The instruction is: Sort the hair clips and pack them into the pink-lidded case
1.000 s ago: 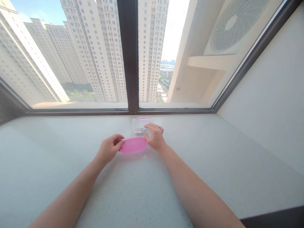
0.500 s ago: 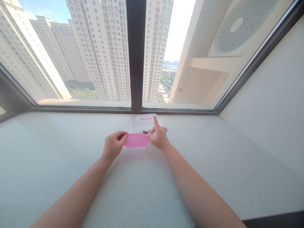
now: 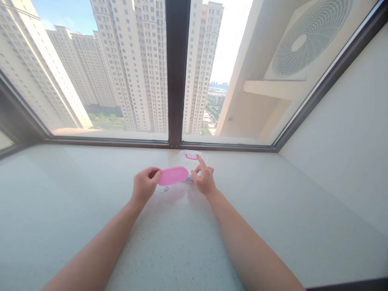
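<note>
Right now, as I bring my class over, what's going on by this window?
A person is using both bare hands over a pale sill. The left hand pinches one end of a pink oval piece. The right hand is at a clear container with a pink handle, its index finger extended towards the handle; whether it grips the container is unclear. Small ring-like shapes show just below the pink piece.

Left hand [image 3: 143, 184] pinching, right hand [image 3: 205, 181] index finger [image 3: 201, 162] extended
</note>
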`<state>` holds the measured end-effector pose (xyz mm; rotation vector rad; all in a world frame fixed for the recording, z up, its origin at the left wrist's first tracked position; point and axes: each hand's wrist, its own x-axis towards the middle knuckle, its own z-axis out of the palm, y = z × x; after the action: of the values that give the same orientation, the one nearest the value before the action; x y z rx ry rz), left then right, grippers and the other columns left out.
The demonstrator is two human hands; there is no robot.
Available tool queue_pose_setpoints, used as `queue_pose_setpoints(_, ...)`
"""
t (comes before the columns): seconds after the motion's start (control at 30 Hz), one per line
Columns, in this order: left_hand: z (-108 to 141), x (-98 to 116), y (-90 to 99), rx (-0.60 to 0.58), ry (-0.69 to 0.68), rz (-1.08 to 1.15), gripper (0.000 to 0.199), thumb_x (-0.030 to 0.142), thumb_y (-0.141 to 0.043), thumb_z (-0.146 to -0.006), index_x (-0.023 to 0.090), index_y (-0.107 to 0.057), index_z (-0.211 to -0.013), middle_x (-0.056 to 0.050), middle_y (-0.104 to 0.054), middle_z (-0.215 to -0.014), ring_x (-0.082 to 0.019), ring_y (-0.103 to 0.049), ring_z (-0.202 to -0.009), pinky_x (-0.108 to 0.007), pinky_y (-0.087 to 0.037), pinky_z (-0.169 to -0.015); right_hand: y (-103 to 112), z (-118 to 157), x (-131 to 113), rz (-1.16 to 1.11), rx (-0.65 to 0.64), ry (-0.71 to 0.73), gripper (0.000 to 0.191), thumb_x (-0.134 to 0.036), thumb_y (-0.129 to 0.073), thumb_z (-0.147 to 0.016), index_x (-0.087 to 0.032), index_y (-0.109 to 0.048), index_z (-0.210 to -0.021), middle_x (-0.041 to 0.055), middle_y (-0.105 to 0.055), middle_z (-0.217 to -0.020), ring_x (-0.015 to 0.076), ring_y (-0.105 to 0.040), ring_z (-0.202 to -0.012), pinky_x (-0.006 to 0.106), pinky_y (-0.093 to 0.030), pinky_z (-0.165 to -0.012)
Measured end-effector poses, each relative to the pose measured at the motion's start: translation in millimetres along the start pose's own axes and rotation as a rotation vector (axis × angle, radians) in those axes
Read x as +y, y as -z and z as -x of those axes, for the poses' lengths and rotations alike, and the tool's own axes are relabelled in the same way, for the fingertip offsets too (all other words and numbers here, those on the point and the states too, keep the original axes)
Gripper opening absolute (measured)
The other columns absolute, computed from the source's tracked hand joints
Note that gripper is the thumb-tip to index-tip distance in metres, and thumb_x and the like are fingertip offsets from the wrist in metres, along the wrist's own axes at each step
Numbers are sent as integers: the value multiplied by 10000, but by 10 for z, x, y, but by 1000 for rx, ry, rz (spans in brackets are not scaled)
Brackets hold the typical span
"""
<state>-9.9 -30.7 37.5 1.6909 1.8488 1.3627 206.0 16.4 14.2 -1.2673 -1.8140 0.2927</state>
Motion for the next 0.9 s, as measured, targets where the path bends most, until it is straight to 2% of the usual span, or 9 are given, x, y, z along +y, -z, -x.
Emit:
queue_pose_setpoints(0.13, -76, 65, -35, -38, -31, -13, 224, 344, -540, -738, 187, -699, -728, -15, -707, -681, -182, -631, -650, -254, -449, -615, -6, 4, -4, -50, 97, 15, 527, -188, -465, -764, -144, -455, -1289, -32, -606, -690, 149, -583, -694, 355, -283, -905)
queue_pose_setpoints(0.27, -220, 128, -193, 2, -33, 27, 239, 347, -537, -740, 172, -698, -763, -34, -719, -746, -191, -641, -713, -261, -457, -667, 19, -3, 11, -106, 278, -17, 322, -214, -458, -786, -157, -574, -1081, -5, -604, -723, 174, -587, -765, 367, -306, -912)
queue_pose_setpoints(0.37, -338, 185, -385, 25, -25, 39, 257, 351, -529, -747, 163, -697, -798, -50, -720, -779, -194, -641, -741, -271, -460, -690, 32, -5, 59, -164, 399, -113, 267, -262, -468, -801, -168, -548, -1038, 12, -592, -772, 192, -574, -820, 365, -344, -889)
queue_pose_setpoints(0.43, -394, 218, -518, 36, -17, 36, 258, 354, -539, -740, 162, -696, -810, -59, -715, -807, -197, -634, -747, -284, -458, -702, 10, -9, 113, -220, 437, -210, 322, -320, -508, -791, -174, -506, -1079, 30, -583, -836, 202, -563, -860, 355, -374, -862)
queue_pose_setpoints(0.5, -421, 233, -636, 28, -6, 26, 239, 356, -556, -723, 167, -697, -761, -61, -706, -778, -199, -627, -718, -295, -454, -688, -41, -18, 179, -290, 432, -331, 418, -380, -562, -757, -170, -475, -1108, 52, -573, -893, 213, -557, -884, 342, -400, -831)
queue_pose_setpoints(0.6, -417, 205, -767, 10, 10, 16, 209, 359, -596, -683, 174, -687, -655, -64, -696, -755, -198, -620, -673, -305, -453, -681, -147, -34, 269, -401, 313, -474, 456, -413, -573, -740, -162, -469, -1105, 51, -578, -847, 215, -568, -825, 327, -433, -765)
queue_pose_setpoints(0.77, -387, 105, -875, 21, 66, 63, 262, 383, -594, -696, 171, -696, -810, -57, -719, -796, -186, -649, -683, -283, -469, -672, -266, -40, 321, -476, 282, -482, 340, -304, -533, -733, -186, -485, -1048, 22, -579, -802, 196, -566, -771, 301, -445, -716)
queue_pose_setpoints(0.9, -391, 94, -884, 5, 76, 86, 232, 383, -598, -699, 189, -716, -750, -47, -731, -741, -197, -667, -718, -273, -464, -672, -289, -20, 316, -510, 291, -459, 275, -247, -506, -724, -196, -498, -993, 19, -587, -822, 186, -564, -781, 288, -443, -708)
